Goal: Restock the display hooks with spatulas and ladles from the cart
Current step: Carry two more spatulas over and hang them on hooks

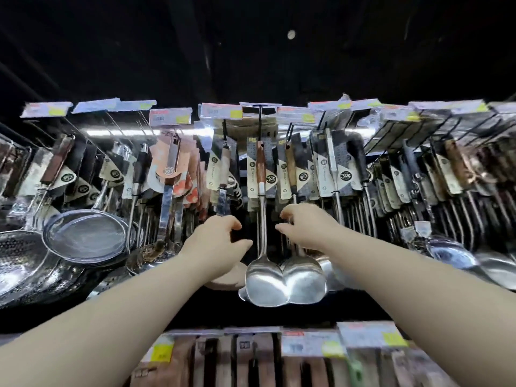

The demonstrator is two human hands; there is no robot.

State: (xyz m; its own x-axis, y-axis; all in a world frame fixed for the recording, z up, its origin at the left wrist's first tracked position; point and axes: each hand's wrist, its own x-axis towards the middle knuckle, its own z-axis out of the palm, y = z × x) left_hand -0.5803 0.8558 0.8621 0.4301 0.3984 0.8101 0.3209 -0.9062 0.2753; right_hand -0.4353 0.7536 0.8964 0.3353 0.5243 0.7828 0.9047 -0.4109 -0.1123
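Note:
Two steel spatulas with wooden handles hang side by side from black display hooks [260,118] at the middle of the rack. The left spatula [264,277] hangs free, its shaft passing between my two hands. My right hand [305,229] is raised to the shaft of the right spatula [305,279], fingers curled round it just above the blade. My left hand [220,241] is raised to the left of the free spatula's shaft, thumb and fingers curved apart in a C with nothing between them. The cart is out of view.
Packaged ladles [446,251], turners and skimmers fill the hooks on both sides. Mesh strainers [83,238] and a perforated colander [19,261] hang at the left. Price tags [220,110] line the top rail. A lower row of hung goods [251,358] with tags runs below my arms.

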